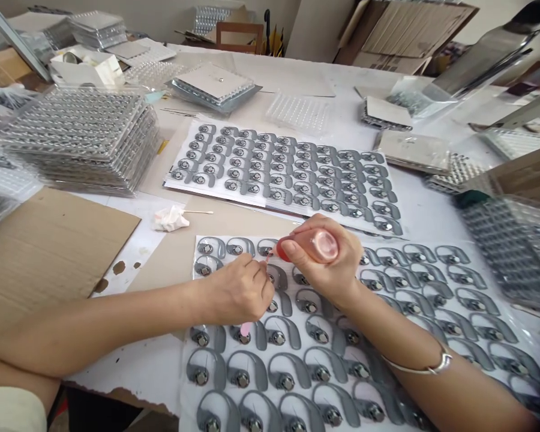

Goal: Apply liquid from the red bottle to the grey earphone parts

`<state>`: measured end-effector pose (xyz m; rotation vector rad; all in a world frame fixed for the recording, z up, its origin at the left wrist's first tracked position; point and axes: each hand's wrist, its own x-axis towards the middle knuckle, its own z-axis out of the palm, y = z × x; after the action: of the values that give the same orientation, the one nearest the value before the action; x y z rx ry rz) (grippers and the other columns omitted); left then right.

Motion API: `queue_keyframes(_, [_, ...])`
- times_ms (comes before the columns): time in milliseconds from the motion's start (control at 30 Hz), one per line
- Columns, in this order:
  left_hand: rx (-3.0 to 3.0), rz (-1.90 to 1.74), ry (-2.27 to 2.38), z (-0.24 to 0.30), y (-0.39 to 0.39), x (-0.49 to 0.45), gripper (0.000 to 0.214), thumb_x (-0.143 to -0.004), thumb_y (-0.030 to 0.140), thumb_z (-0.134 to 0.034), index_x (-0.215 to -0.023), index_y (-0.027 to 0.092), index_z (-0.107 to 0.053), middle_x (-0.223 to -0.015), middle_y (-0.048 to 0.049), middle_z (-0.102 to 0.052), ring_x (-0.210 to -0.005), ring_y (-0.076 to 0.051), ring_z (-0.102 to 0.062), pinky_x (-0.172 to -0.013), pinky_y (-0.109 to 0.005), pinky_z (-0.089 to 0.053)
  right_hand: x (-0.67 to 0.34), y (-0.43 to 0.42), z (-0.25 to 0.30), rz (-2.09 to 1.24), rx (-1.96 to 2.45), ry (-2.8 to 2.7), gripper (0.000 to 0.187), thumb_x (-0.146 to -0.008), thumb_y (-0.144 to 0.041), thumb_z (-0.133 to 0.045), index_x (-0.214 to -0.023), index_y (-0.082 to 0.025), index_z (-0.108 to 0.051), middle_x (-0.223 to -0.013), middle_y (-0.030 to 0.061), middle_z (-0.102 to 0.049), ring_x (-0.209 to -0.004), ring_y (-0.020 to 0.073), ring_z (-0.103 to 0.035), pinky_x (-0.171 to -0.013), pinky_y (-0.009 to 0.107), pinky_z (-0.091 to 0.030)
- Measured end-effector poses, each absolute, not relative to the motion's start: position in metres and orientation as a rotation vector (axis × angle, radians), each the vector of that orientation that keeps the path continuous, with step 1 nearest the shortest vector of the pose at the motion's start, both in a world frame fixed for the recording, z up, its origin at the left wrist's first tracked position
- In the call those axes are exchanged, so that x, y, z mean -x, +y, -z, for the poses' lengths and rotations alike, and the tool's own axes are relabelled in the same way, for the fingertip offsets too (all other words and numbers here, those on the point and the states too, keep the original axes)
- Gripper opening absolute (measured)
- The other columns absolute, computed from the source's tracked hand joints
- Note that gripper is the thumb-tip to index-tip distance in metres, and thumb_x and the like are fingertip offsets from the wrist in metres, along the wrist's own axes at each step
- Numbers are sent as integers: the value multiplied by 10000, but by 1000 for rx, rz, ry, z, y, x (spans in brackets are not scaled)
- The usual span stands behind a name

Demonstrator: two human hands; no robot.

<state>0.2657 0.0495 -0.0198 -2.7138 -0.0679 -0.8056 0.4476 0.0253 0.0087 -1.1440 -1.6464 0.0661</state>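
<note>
My right hand [337,258] is wrapped round a small reddish squeeze bottle [314,245], tilted so its narrow red nozzle points left and down. The nozzle tip meets the area by my left fingertips, over a grey ear-hook part in the top row of the near sheet. My left hand [243,289] is closed in a pinch on a slim pink-ended tool [246,329], whose pink end shows below the fist; the rest is hidden by the fingers. Under both hands lies a white sheet [186,375] with rows of grey ear-hook parts [282,372], each with a round metallic piece.
Behind is a second sheet of grey ear-hook parts [279,166]. A crumpled tissue [171,218] with a cotton swab [200,212] lies left of it. Stacked clear trays [76,129] and cardboard [49,240] are at left; more trays [513,240] stand at right.
</note>
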Motion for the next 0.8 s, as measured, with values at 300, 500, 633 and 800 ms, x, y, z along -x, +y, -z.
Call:
queue_keyframes(300, [2722,812,-72,19,49,-266,155,-811,19,-513,-692,117,-533,-600,-99,-606,-524,-190,-529,-525,-332,-386,-446,25,-7,-53,1160,-1673,165,-760,-265,-731,-819,-257,-577,-606,-30,-616,-502,149,-570,-473,306,-450])
queue_keyframes(500, [2743,850,-82,17,49,-266,165,-775,19,-508,-652,127,-527,-587,-104,-609,-508,-195,-531,-505,-328,-385,-447,25,-6,-43,1125,-1659,174,-757,-234,-735,-839,-251,-582,-605,-34,-609,-509,137,-567,-482,290,-453])
queue_keyframes(633, [2738,837,-86,17,49,-266,181,-793,22,-490,-656,137,-519,-604,-108,-624,-515,-188,-533,-518,-328,-399,-447,25,-6,-42,1148,-1664,166,-759,-246,-735,-817,-247,-579,-617,-32,-604,-509,131,-566,-474,286,-449])
queue_keyframes(800, [2755,842,-85,17,50,-265,168,-777,17,-505,-655,131,-522,-623,-125,-640,-520,-197,-549,-522,-336,-410,-448,25,-4,-19,1144,-1661,168,-760,-241,-732,-819,-246,-575,-625,-32,-601,-514,125,-561,-474,280,-448])
